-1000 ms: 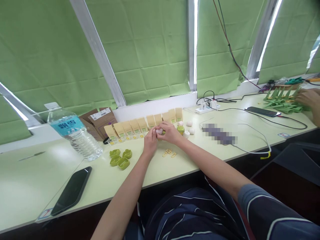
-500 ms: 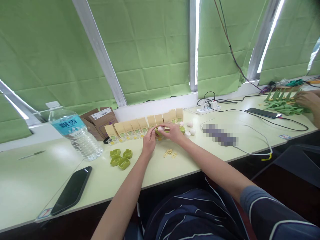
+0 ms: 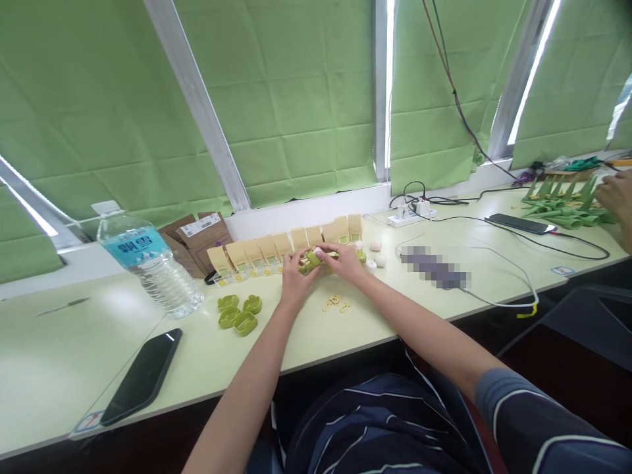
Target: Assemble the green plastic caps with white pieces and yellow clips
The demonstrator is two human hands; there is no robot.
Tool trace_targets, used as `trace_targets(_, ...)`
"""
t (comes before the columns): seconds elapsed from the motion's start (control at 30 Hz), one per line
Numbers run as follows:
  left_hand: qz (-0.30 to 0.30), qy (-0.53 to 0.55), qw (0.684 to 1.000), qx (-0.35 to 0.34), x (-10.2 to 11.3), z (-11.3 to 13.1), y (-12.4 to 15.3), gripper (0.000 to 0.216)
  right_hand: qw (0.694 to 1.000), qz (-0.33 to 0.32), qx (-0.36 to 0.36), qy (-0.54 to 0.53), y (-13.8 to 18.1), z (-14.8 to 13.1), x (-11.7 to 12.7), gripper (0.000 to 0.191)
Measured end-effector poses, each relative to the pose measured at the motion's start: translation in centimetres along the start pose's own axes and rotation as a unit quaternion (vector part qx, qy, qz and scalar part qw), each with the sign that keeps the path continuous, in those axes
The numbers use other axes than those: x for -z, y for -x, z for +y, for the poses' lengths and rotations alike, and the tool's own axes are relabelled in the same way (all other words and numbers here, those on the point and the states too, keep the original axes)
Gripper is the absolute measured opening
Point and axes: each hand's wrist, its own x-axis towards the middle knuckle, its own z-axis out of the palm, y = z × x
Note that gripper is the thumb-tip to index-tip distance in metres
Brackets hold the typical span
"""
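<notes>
My left hand (image 3: 294, 279) and my right hand (image 3: 343, 261) meet over the pale green desk (image 3: 444, 303), both closed on a small green plastic piece (image 3: 313, 259) held between the fingertips. Just behind them stands a row of tan paper pouches (image 3: 276, 249). Several yellow clips (image 3: 336, 304) lie on the desk below my right hand. A cluster of green plastic pieces (image 3: 239, 312) lies to the left of my left hand. Small white round pieces (image 3: 376, 253) sit to the right of my right hand.
A water bottle (image 3: 145, 261) stands at the left, with a dark phone (image 3: 143, 375) in front of it near the desk edge. Brown boxes (image 3: 195, 237) lie behind. A power strip (image 3: 409, 212), cables and another phone (image 3: 518, 221) lie at the right. Another person's hand (image 3: 615, 195) rests by green cones (image 3: 563, 197).
My hands turned the piece: its white part showed earlier, now mostly green shows. Both hands shifted slightly away from me toward the pouches. The other person's hand moved a little right.
</notes>
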Motion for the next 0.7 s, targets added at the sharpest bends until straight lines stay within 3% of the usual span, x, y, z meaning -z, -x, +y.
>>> trace_targets(0.2, -0.006, -0.002, 1.000, -0.020, -0.1, -0.1, -0.1, 0.046, 1.000, -0.020, -0.010, 0.016, 0.1, -0.5, 0.0, 0.036)
trace_targets(0.4, 0.014, -0.037, 0.998, 0.040, -0.4, -1.1, -0.2, 0.048, 1.000, -0.026, -0.001, -0.017, 0.2, -0.8, 0.7, 0.040)
trace_targets(0.57, 0.023, -0.062, 0.997, 0.043, -0.2, -1.3, -0.3, 0.044, 0.997, -0.068, 0.026, -0.011, 0.4, -1.1, 0.7, 0.040)
trace_targets(0.7, 0.023, -0.056, 0.997, 0.052, -0.2, -1.3, -0.3, 0.045, 0.997, -0.065, 0.028, 0.013, 0.4, -1.1, 0.4, 0.038)
